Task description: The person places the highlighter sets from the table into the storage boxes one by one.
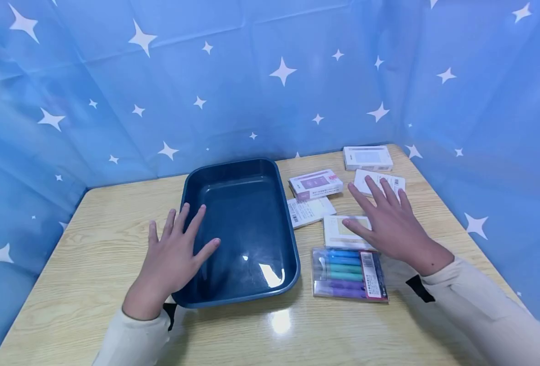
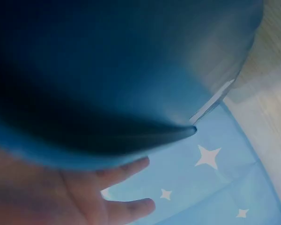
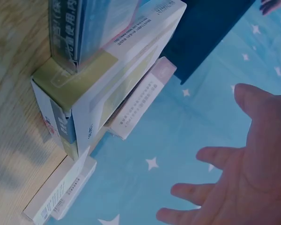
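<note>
My left hand (image 1: 171,259) hovers over the left rim of a dark blue plastic tray (image 1: 247,229), fingers spread and holding nothing. In the left wrist view the tray's wall (image 2: 131,61) fills much of the picture beside that hand. My right hand (image 1: 393,229), fingers also spread, is held above several small cartons at the right. Below it lie a white carton with a yellowish panel (image 1: 334,231) and a clear pack of blue, green and purple markers (image 1: 343,274). The right wrist view shows the palm (image 3: 253,173) apart from the stacked cartons.
A white and purple carton (image 1: 316,184) rests partly over a white printed one (image 1: 311,211) beside the tray. Two more white cartons, one at the back corner (image 1: 368,157), lie on the wooden table (image 1: 110,229). A blue star-patterned cloth (image 1: 233,76) hangs behind and at both sides.
</note>
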`<action>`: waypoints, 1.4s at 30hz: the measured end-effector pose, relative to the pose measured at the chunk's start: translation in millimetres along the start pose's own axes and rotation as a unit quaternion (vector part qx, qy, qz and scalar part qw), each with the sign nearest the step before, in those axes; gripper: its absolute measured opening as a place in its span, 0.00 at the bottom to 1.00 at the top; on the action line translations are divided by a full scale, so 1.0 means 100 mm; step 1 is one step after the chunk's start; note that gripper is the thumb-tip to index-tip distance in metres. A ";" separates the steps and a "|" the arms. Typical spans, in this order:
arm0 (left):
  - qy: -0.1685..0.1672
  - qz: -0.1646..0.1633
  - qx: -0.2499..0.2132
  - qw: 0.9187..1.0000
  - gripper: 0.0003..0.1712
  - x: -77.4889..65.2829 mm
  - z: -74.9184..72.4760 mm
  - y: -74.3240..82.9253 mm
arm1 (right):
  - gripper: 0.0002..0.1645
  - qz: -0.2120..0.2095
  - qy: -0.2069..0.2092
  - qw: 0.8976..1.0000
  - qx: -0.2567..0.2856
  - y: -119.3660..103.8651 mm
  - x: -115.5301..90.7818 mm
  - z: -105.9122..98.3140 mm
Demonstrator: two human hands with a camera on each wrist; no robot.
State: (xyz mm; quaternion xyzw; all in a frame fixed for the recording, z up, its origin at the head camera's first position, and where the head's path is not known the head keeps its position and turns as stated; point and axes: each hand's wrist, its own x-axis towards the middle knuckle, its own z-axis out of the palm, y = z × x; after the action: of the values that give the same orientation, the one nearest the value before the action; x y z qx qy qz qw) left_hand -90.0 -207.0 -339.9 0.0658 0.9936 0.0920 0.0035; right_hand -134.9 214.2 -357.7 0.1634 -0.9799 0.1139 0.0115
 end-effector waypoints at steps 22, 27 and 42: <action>0.070 -0.071 -0.047 0.994 0.35 0.21 0.10 -0.29 | 0.34 -0.080 0.014 0.995 0.062 -0.21 -0.03 0.11; 0.048 -0.081 -0.047 0.994 0.36 0.23 0.12 -0.34 | 0.34 -0.079 0.011 0.995 0.065 -0.19 0.01 0.13; -0.014 -0.110 -0.044 0.993 0.40 0.27 0.21 -0.42 | 0.37 -0.076 -0.016 0.994 0.073 -0.02 0.06 0.23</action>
State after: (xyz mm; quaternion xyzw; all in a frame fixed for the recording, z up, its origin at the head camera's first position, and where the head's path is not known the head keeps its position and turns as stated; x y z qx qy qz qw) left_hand -121.7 -240.3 -368.2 -0.0428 0.9897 0.1335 0.0300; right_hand -140.0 205.5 -379.5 0.2391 -0.9540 0.1809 -0.0071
